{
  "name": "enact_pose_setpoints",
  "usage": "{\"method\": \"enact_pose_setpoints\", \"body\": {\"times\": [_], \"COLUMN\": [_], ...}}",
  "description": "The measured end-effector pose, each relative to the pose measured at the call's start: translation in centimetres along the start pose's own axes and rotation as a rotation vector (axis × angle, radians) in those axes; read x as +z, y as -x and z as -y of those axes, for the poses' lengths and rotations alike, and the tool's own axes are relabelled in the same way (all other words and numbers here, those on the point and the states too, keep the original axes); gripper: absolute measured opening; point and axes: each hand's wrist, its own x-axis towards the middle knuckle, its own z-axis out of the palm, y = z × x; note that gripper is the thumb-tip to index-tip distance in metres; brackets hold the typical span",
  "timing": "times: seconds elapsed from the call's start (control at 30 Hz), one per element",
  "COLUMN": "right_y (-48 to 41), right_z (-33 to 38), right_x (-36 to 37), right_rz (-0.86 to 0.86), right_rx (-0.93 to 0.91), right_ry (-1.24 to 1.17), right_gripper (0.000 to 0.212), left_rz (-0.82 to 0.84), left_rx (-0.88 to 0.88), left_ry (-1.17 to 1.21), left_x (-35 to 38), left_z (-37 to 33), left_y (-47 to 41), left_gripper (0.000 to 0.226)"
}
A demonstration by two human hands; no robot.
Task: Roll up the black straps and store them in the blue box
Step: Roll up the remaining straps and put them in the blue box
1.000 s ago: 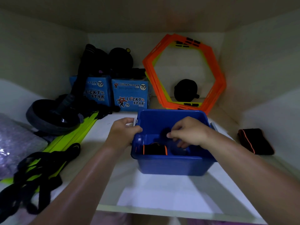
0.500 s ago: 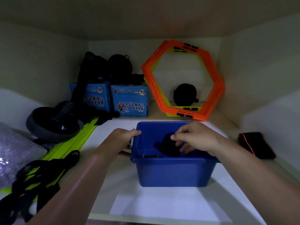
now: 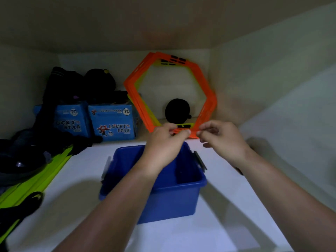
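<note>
The blue box (image 3: 174, 202) stands on the white shelf, turned slightly, with grey clips on its sides. My left forearm crosses over it and hides most of the inside; no strap shows in the box. My left hand (image 3: 163, 142) and my right hand (image 3: 223, 140) hover above the box's far rim, fingertips pinched and almost meeting, with nothing seen in them. They overlap the lower edge of the orange hexagon (image 3: 205, 84); whether they touch it is unclear. A loose tangle of black straps (image 3: 27, 206) lies at the lower left.
Two blue Lucky Star cartons (image 3: 112, 122) stand at the back left with black gear on top. A black round object (image 3: 177, 110) sits inside the hexagon. Lime-green bars (image 3: 36, 179) and a black wheel (image 3: 16, 166) fill the left side. Shelf walls close in on both sides.
Both hands have come out of the blue box and risen toward the back, fingertips now close together. The view has tilted up and the box looks rotated.
</note>
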Motion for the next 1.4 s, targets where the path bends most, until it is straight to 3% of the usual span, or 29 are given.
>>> {"method": "enact_pose_setpoints", "body": {"times": [0.07,0.2,0.47,0.7,0.87,1.0,1.07,1.17,1.27,1.4], "right_y": [0.0,-0.2,0.2,0.5,0.0,0.3,0.7,1.1,1.0,0.4], "right_z": [-1.6,-5.6,-14.0,-18.5,-19.7,-19.4,-19.3,-19.2,-18.4,-14.7], "right_x": [-2.6,-7.6,-11.3,-8.6,-8.0,-7.8,-7.7,-7.7,-7.9,-8.9], "right_rz": [-0.059,-0.148,-0.150,-0.099,-0.100,-0.121,-0.129,-0.174,-0.280,-0.301], "right_rx": [0.006,0.048,0.115,0.201,0.244,0.235,0.221,0.208,0.237,0.206], "right_ry": [0.029,0.140,0.518,0.561,0.561,0.565,0.555,0.499,0.248,-0.065], "right_gripper": [0.014,0.007,0.038,0.057,0.057,0.059,0.061,0.051,0.033,0.032], "left_rz": [0.028,0.110,0.128,0.172,0.188,0.193,0.203,0.158,0.064,-0.094], "left_rx": [0.027,0.053,-0.046,-0.253,-0.350,-0.381,-0.384,-0.366,-0.338,-0.292], "left_ry": [0.103,0.119,0.101,-0.022,0.052,0.146,0.162,0.226,0.319,0.510], "left_x": [3.7,10.9,22.3,25.5,27.3,28.4,28.7,28.5,27.2,24.6], "left_z": [-1.7,-3.9,-3.2,0.3,0.9,2.1,2.7,3.0,1.9,-1.4], "left_y": [-0.2,-0.6,-1.7,-3.8,-5.8,-6.2,-6.0,-5.4,-4.3,-3.7], "left_gripper": [0.032,0.060,0.048,0.039,0.040,0.025,0.015,0.025,0.030,0.031]}}
